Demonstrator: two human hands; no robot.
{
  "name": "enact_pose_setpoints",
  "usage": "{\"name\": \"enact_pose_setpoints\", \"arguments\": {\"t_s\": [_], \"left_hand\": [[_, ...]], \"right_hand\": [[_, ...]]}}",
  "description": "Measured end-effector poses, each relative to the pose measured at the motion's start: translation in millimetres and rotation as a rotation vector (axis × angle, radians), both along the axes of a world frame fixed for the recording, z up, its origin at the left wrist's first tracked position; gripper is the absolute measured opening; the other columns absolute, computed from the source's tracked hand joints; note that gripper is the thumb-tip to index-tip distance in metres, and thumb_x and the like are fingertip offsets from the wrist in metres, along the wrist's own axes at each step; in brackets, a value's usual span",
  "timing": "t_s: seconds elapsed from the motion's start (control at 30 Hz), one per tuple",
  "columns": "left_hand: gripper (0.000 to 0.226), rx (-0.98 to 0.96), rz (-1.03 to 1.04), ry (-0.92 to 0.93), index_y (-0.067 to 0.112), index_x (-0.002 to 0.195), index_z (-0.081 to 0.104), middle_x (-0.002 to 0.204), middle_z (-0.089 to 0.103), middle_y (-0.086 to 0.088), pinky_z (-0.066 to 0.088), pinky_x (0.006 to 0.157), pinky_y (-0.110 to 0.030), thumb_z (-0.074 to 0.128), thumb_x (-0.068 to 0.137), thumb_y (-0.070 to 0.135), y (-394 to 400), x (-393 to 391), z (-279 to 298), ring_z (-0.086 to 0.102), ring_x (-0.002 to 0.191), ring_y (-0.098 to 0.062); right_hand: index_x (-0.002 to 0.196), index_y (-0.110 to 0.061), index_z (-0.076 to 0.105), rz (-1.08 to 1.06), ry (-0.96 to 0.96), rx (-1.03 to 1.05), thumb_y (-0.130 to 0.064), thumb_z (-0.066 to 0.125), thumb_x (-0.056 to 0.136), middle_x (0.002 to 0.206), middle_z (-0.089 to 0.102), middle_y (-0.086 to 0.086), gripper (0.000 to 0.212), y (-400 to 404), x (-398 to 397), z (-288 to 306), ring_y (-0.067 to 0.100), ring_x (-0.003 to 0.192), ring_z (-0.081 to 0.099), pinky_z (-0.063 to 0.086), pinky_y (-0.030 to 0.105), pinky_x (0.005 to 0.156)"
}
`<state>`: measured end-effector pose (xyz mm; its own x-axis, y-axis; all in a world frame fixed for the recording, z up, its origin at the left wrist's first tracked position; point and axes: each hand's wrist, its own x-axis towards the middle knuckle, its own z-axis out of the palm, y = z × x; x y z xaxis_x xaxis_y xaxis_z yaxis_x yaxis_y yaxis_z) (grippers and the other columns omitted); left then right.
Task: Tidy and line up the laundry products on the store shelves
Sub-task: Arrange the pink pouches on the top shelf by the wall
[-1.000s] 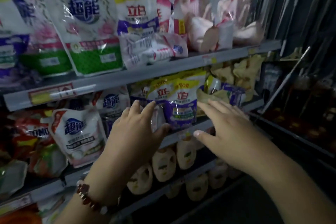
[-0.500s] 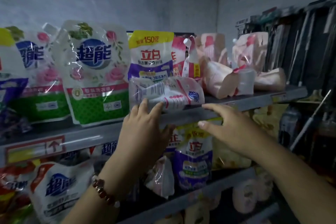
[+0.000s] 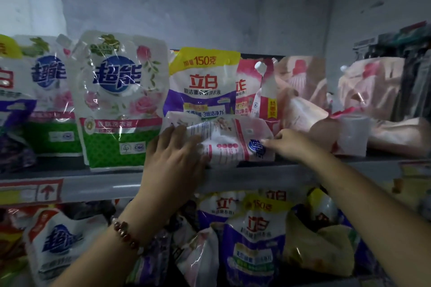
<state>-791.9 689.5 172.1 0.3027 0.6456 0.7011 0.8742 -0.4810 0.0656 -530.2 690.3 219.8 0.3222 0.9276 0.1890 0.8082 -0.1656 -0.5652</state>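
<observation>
We have both hands on a fallen pouch (image 3: 229,141), a white and pink refill bag lying on its side at the near edge of the top shelf (image 3: 268,178). Our left hand (image 3: 171,163) lies over its left end, fingers (image 3: 179,134) straight and slightly spread, thumb against the pouch's lower edge. Our right hand (image 3: 288,143) reaches in from the right, its fingertips touching the pouch's right end by the blue logo; whether they pinch it or only press we cannot tell. A beaded bracelet (image 3: 127,235) sits on our left wrist.

Just behind the pouch a purple bag (image 3: 203,84) with a yellow top stands upright. To its left stands a green bag (image 3: 120,100) printed with roses, and further left another like it (image 3: 50,98), both full and upright. To the right of the purple bag a pink bag (image 3: 247,91) stands with a spout pouch (image 3: 264,93) leaning on it. Further right, pale pink pouches (image 3: 303,98) lean and lie in a loose heap, one flat on the shelf (image 3: 396,136), with a white cap (image 3: 353,134) among them.

On the lower shelf, purple bags (image 3: 253,242) and a white bag (image 3: 59,242) slump against each other.
</observation>
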Motion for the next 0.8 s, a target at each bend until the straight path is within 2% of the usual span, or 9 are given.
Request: {"name": "enact_pose_setpoints", "arguments": {"t_s": [0.07, 0.13, 0.2, 0.27, 0.43, 0.57, 0.67, 0.8], "left_hand": [[0.06, -0.003, 0.027, -0.01, 0.027, 0.131, 0.057, 0.141, 0.05, -0.007, 0.035, 0.107, -0.054, 0.027, 0.087, 0.056, 0.3, 4.8, -1.0, 0.039, 0.135, -0.032], [0.06, -0.006, 0.048, -0.012, 0.03, 0.133, 0.054, 0.144, 0.046, -0.006, 0.032, 0.109, -0.055, 0.025, 0.087, 0.057, 2.0, 7.8, -3.7, 0.034, 0.138, -0.031], [0.057, 0.004, 0.059, -0.017, 0.03, 0.131, 0.054, 0.146, 0.044, -0.007, 0.03, 0.11, -0.056, 0.026, 0.088, 0.057, 3.8, 9.6, -7.1, 0.031, 0.14, -0.032], [0.054, 0.001, 0.06, -0.025, 0.03, 0.128, 0.055, 0.147, 0.043, -0.008, 0.029, 0.11, -0.057, 0.027, 0.09, 0.057, 5.8, 10.7, -9.7, 0.029, 0.142, -0.033], [0.045, 0.032, 0.07, -0.055, 0.027, 0.121, 0.057, 0.144, 0.044, -0.01, 0.03, 0.109, -0.058, 0.032, 0.093, 0.051, 8.6, 16.9, -14.5, 0.029, 0.14, -0.033], [0.048, 0.042, 0.071, -0.074, 0.026, 0.122, 0.06, 0.142, 0.045, -0.01, 0.032, 0.107, -0.058, 0.031, 0.094, 0.052, 7.7, 16.0, -14.9, 0.03, 0.138, -0.033], [0.048, 0.055, 0.074, -0.042, 0.027, 0.122, 0.061, 0.14, 0.048, -0.01, 0.036, 0.104, -0.056, 0.033, 0.093, 0.053, 7.5, 12.0, -11.0, 0.034, 0.135, -0.033], [0.047, 0.066, 0.056, -0.011, 0.029, 0.121, 0.061, 0.139, 0.049, -0.009, 0.039, 0.099, -0.055, 0.034, 0.091, 0.055, 9.1, 4.7, -8.1, 0.037, 0.131, -0.033]], "right_hand": [[0.09, -0.012, 0.062, 0.066, 0.139, 0.043, -0.038, 0.065, 0.091, 0.086, 0.064, 0.001, 0.026, 3.2, 11.0, 1.2, 0.011, 0.072, 0.054, 0.038, 0.025, 0.058], [0.081, -0.014, 0.064, 0.119, 0.242, 0.076, -0.033, 0.071, 0.087, 0.1, 0.068, 0.006, 0.021, 7.9, 21.7, -1.1, 0.016, 0.083, 0.06, 0.044, 0.027, 0.07], [0.082, -0.018, 0.064, 0.153, 0.289, 0.08, -0.031, 0.073, 0.086, 0.105, 0.068, 0.006, 0.016, 10.5, 26.2, -3.5, 0.021, 0.098, 0.062, 0.047, 0.032, 0.084], [0.086, -0.018, 0.066, 0.186, 0.331, 0.069, -0.031, 0.073, 0.086, 0.106, 0.069, 0.005, 0.014, 14.7, 29.6, -5.8, 0.022, 0.102, 0.063, 0.05, 0.038, 0.092], [0.094, -0.013, 0.064, 0.245, 0.424, 0.072, -0.025, 0.07, 0.089, 0.103, 0.07, 0.008, 0.015, 13.9, 29.2, -6.9, 0.023, 0.097, 0.065, 0.053, 0.035, 0.081], [0.091, -0.013, 0.062, 0.271, 0.551, 0.116, -0.023, 0.075, 0.084, 0.101, 0.072, 0.01, 0.017, 14.3, 24.2, -8.7, 0.026, 0.097, 0.067, 0.055, 0.041, 0.086], [0.095, -0.014, 0.062, 0.286, 0.589, 0.17, -0.018, 0.074, 0.084, 0.1, 0.073, 0.008, 0.017, 14.2, 18.6, -9.6, 0.023, 0.094, 0.069, 0.056, 0.036, 0.078], [0.099, -0.013, 0.062, 0.309, 0.638, 0.287, -0.008, 0.072, 0.085, 0.101, 0.072, 0.01, 0.018, 12.1, 7.6, -9.4, 0.024, 0.092, 0.071, 0.059, 0.038, 0.077]]}}
